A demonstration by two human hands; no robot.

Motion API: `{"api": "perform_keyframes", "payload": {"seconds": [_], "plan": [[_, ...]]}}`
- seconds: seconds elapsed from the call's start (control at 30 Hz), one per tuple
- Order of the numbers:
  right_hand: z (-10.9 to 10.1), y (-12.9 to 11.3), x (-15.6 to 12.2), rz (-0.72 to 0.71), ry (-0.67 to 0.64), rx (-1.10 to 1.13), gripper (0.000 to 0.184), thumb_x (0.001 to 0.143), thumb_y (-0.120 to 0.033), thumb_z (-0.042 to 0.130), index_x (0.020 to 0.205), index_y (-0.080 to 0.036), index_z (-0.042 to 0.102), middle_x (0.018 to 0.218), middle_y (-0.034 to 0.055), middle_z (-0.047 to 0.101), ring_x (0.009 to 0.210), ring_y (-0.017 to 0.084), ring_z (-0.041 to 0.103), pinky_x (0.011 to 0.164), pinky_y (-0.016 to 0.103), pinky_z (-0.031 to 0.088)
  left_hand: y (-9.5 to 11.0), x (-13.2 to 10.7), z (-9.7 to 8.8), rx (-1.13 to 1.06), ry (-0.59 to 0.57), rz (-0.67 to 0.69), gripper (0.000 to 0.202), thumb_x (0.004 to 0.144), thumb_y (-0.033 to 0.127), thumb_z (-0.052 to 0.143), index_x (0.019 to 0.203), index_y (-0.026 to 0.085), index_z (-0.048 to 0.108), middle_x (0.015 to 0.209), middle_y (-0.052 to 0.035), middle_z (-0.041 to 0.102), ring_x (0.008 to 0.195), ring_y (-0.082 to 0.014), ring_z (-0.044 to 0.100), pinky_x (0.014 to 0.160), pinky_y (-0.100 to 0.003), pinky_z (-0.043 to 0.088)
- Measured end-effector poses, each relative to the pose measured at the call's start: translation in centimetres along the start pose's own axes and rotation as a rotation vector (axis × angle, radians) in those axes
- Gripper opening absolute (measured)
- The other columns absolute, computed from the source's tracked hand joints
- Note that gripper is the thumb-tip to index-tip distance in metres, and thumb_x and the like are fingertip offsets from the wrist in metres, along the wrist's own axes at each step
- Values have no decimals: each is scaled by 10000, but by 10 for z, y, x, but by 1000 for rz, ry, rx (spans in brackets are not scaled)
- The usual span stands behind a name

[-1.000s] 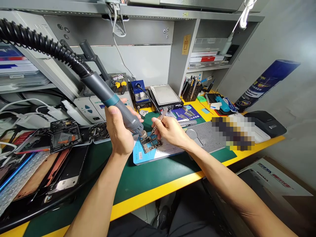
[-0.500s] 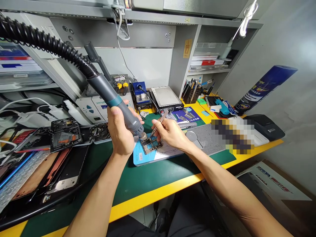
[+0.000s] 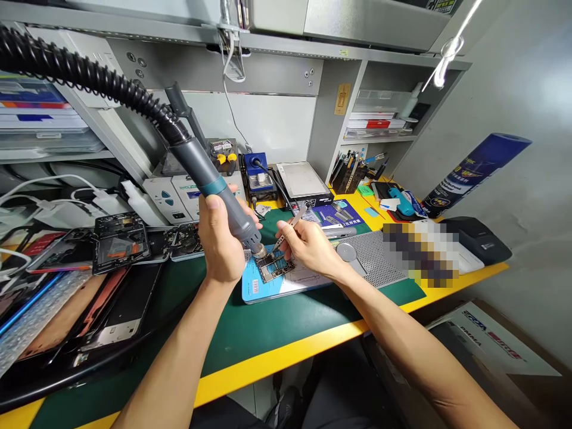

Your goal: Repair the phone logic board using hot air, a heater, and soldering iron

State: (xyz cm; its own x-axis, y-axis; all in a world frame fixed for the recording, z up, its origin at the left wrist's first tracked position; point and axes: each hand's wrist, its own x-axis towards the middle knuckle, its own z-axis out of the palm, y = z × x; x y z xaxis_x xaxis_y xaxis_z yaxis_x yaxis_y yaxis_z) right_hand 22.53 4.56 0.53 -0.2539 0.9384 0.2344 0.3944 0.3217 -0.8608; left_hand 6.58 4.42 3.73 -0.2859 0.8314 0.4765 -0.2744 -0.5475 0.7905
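My left hand (image 3: pixel 223 241) is wrapped round the grey handle of a hot air gun (image 3: pixel 205 176), its metal nozzle tilted down over a circuit board (image 3: pixel 274 268). Between the fingertips of my right hand (image 3: pixel 310 244) is a pair of tweezers (image 3: pixel 292 221), pointing down and left at the board close to the nozzle. Whether the tips touch the board I cannot tell. The board lies on a light blue and white flat box (image 3: pixel 254 292), which rests on the green mat (image 3: pixel 250 333). The nozzle and my right hand partly cover the board.
A ribbed black hose (image 3: pixel 89 74) runs from the gun to the upper left. Opened phones (image 3: pixel 120 241) and loose panels crowd the left. Behind stand a blue soldering station (image 3: pixel 257 173) and a pen holder (image 3: pixel 346 173). A perforated plate (image 3: pixel 379 256) and a spray can (image 3: pixel 476 173) are on the right.
The whole view has shifted slightly, with the shelf appearing lower. The tweezers' tips are a little further left, nearer the nozzle. Both hands keep their holds.
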Motion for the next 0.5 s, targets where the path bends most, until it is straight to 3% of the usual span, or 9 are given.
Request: {"api": "perform_keyframes", "payload": {"seconds": [0.5], "plan": [[3,-1,0,20,-12,41,495,1015,-576,431,826,-165,632,667,25,697,536,128,651,523,225,452,1,0,-2,9,2,-2,449,935,610,456,1081,209,597,710,-9,579,595,-172,609,525,-320,544]]}}
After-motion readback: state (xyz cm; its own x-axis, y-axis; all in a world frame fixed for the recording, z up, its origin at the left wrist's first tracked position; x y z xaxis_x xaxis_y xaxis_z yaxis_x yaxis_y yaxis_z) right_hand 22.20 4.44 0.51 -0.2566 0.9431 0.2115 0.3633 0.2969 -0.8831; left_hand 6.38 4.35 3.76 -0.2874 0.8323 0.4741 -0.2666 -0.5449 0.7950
